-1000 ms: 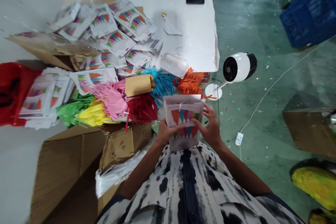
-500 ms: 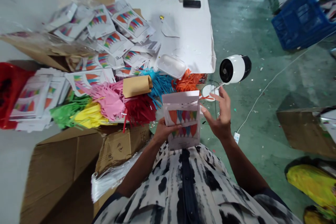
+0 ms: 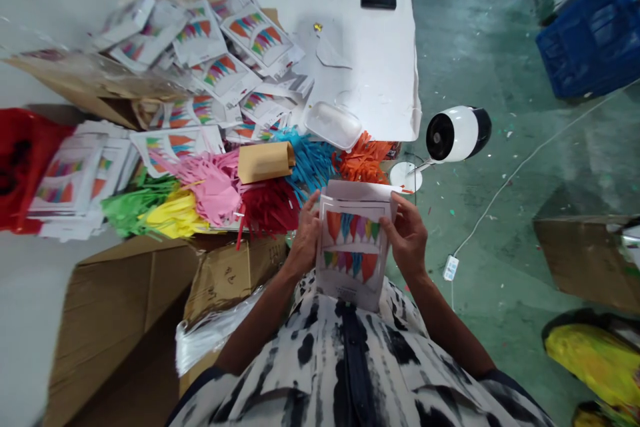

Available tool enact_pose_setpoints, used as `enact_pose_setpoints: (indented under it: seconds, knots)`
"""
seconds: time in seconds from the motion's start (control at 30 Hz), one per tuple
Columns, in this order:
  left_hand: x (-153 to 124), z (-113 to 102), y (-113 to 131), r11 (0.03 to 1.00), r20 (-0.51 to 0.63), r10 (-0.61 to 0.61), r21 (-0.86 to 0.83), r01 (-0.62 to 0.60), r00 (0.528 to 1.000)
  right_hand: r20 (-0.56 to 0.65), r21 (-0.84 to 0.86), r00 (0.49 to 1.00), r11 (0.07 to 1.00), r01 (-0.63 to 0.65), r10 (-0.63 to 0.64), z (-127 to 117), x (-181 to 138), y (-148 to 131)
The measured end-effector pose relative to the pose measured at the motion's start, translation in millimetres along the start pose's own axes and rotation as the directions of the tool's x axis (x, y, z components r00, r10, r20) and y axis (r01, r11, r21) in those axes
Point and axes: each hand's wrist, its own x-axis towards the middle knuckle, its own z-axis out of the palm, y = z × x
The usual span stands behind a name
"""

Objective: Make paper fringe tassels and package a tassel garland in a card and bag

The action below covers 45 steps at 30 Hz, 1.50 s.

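Note:
Close to my body I hold a flat white packet, printed with two rows of coloured tassels, its flap raised at the top. My left hand grips its left edge. On the other side my right hand pinches the upper right edge, thumb on the front. Just beyond lie bunches of paper tassels: orange, blue, dark red, pink, yellow and green. A folded tan card rests on top of them.
Similar printed packets are heaped at the back left. A clear plastic tray sits by the white board. To the right stand a small white-and-black fan, a cable, a blue crate and a cardboard box.
My right hand, spread beside the packet before, has closed on its upper right edge. My left hand has shifted up along the left edge. The packet sits slightly lower.

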Motion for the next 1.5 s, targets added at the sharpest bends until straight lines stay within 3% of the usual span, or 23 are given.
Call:
enact_pose_setpoints:
  seconds: [0.27,0.43,0.6,0.73,0.83,0.93,1.07,1.23,1.5]
  knots:
    - [13,-3,18,0.989,-0.021,0.12,0.089,-0.118,0.993,0.07,0.013,0.995,0.998,0.068,-0.069,-5,6,6]
    - [15,-8,10,0.966,-0.035,0.198,0.177,-0.188,0.98,0.175,0.117,0.984,0.993,0.007,-0.028,-3,6,2]
    - [18,-25,7,0.912,0.087,0.303,0.261,-0.315,0.949,0.289,0.205,0.957,0.974,-0.092,0.029,-10,16,2]
    - [18,-33,17,0.909,0.148,0.255,0.3,-0.289,0.956,0.344,0.198,0.939,0.976,-0.087,0.014,-15,26,2]
    - [20,-33,23,0.901,0.142,0.245,0.332,-0.279,0.959,0.337,0.054,0.94,0.998,0.039,-0.055,-17,33,-5]
    - [26,-29,28,0.878,0.061,0.3,0.372,-0.301,0.952,0.319,-0.113,0.932,0.97,0.217,-0.171,-18,42,-15]
    - [36,-21,31,0.886,0.02,0.361,0.304,-0.35,0.932,0.28,-0.186,0.915,0.918,0.349,-0.291,-17,47,-22]
    - [42,-15,28,0.925,0.015,0.345,0.167,-0.342,0.939,0.198,-0.075,0.95,0.963,0.259,-0.24,-16,43,-14]
    - [42,-6,26,0.929,-0.009,0.276,0.259,-0.265,0.961,0.168,-0.115,0.968,0.971,0.208,-0.187,-21,51,-23]
